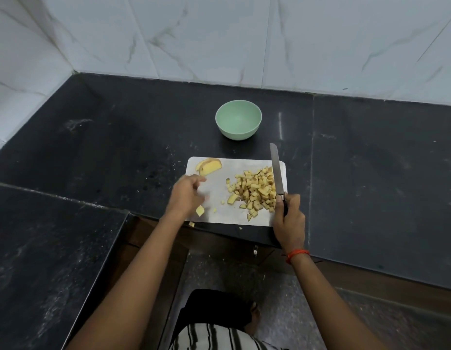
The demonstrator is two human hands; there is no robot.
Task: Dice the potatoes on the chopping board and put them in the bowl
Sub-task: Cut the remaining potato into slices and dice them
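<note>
A steel chopping board (220, 215) lies on the black counter. A heap of diced potato (254, 192) covers its right half. Uncut potato slices (209, 166) lie at its far left corner. My left hand (187, 195) hovers over the board's left side with fingers loosely curled and blurred, holding nothing that I can see; a loose potato piece (200, 211) lies beside it. My right hand (290, 218) grips the handle of a knife (277, 170), whose blade points away along the board's right edge. The green bowl (238, 120) stands empty behind the board.
Black stone counter (118, 137) runs along a white marble-tiled wall (219, 34), with a lower counter section (42, 261) at the left. A small potato bit (191, 224) lies at the board's front edge. The floor and my striped clothing show below.
</note>
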